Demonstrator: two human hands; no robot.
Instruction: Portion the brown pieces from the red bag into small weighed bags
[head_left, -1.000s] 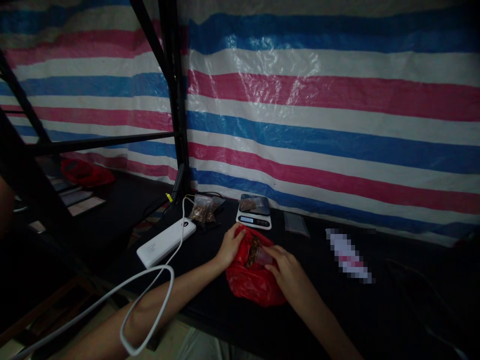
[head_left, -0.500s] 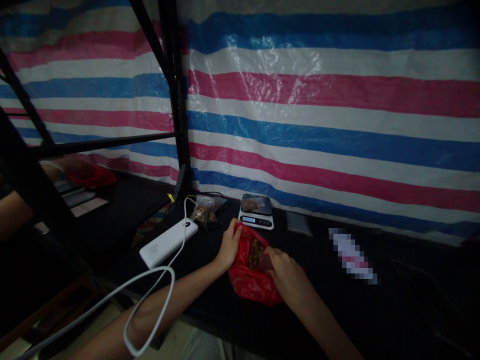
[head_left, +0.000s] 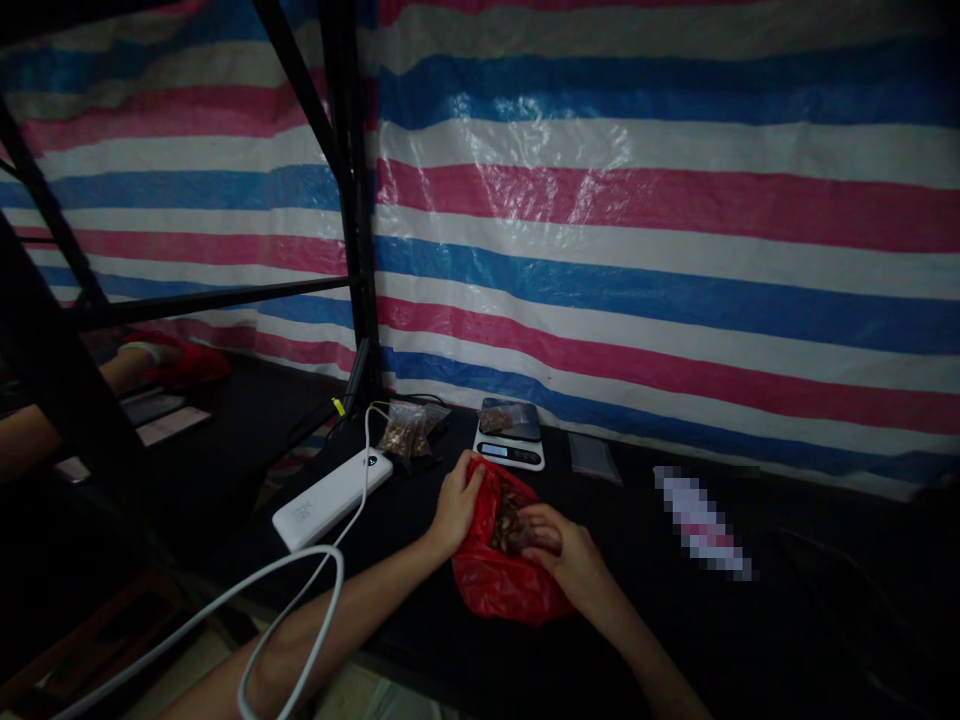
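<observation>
Red bag point(head_left: 499, 590) is gripped at its rim by closed left-hand fingers point(head_left: 471, 478); curled right-hand fingers point(head_left: 534, 515) enter its mouth, their hold unclear; a slackened grip risks spilling the brown pieces point(head_left: 508, 527).

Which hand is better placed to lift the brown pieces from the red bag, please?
Probably the right hand: its fingers are at the brown pieces, while the left hand grips the red bag.

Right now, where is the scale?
In the head view, the scale sits on the black table beyond the red bag, right of the white power bank.
</observation>
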